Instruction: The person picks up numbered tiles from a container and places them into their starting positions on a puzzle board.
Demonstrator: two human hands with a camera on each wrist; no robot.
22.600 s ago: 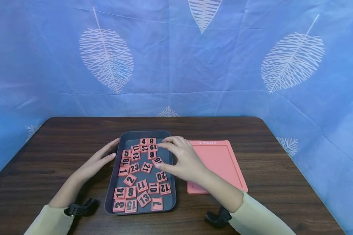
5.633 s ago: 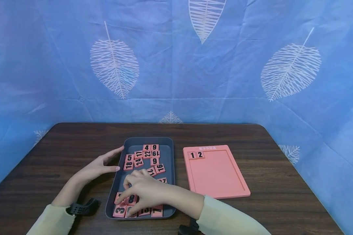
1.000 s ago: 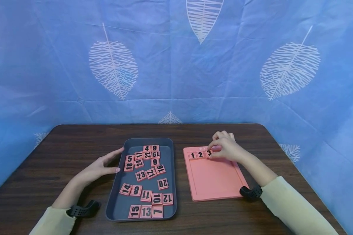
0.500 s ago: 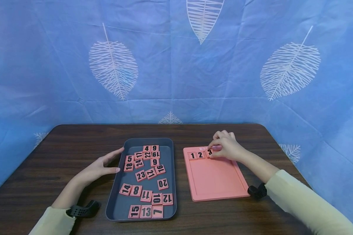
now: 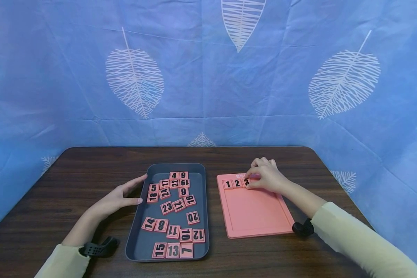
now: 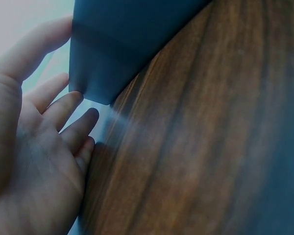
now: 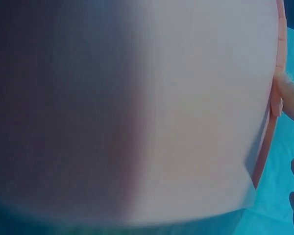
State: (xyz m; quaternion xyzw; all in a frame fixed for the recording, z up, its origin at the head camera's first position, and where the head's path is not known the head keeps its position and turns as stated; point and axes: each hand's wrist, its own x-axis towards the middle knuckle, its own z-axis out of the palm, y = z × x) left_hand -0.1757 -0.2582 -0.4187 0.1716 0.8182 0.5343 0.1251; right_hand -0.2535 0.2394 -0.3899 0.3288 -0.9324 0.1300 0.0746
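Note:
My right hand (image 5: 268, 176) pinches the number tile 3 (image 5: 246, 182) between thumb and fingers at the top edge of a flat pink number-puzzle board (image 5: 260, 216). Tile 2 (image 5: 237, 183) and tile 1 (image 5: 227, 184) lie in a row to its left. In the right wrist view a finger (image 7: 293, 100) presses a slightly tilted tile (image 7: 276, 100) at the board's edge. With fingers spread, my left hand (image 5: 116, 199) rests against the left side of a dark grey tray (image 5: 139, 247); the left wrist view shows fingertips along the tray wall (image 6: 122, 44).
Loose pink number tiles lie in the tray, among them tile 20 (image 5: 192, 217), tile 14 (image 5: 148, 224) and tile 7 (image 5: 186, 251), some turned sideways or upside down. Tray and board stand side by side on a dark wooden table (image 5: 100, 162). A blue leaf-patterned curtain (image 5: 201, 77) hangs behind.
Tiles 1, 2 and 3 have gone from the tray to the board since the oldest frame. In the last half second my right hand has slid tile 3 slightly left, against tile 2. The left hand stays put.

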